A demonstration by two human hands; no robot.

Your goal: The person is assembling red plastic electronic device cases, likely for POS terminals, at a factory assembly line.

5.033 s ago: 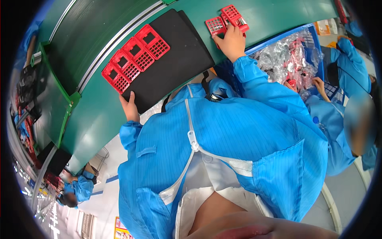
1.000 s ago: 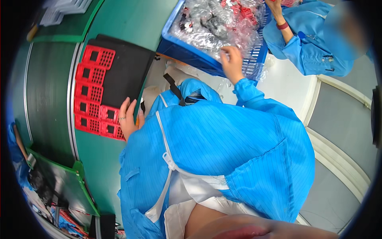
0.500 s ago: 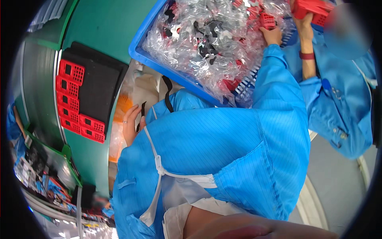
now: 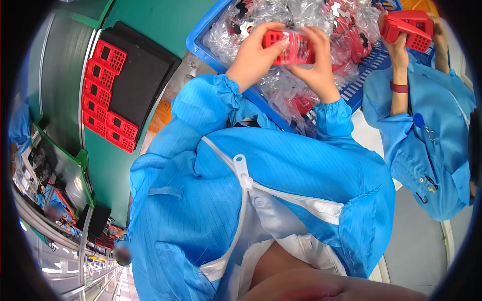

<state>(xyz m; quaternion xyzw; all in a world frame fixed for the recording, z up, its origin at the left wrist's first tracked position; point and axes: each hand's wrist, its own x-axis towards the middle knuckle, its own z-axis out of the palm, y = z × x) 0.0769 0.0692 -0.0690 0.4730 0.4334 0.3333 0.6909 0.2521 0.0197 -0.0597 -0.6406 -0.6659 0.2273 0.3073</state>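
Observation:
Above the blue bin point(image 4: 202, 36), I hold a red plastic housing point(image 4: 292, 49) with a grid of square holes. My left hand point(image 4: 255, 56) grips its left end, thumb across the front. My right hand point(image 4: 320, 67) is closed on its right end, with fingers on top and thumb below. Under my hands, the bin is heaped with clear plastic bags point(image 4: 281, 88) and red, black and white parts.
To the left, several red housings point(image 4: 104, 95) stand in rows along a black mat point(image 4: 138, 67) on the green table point(image 4: 138, 16). At right, a co-worker in a blue smock point(image 4: 427, 140) holds red pieces point(image 4: 409, 30) over the bin's far side.
My right hand has drawn a red housing back from the bin's far side. My left hand has come up from beside the table onto the housing. The view has shifted.

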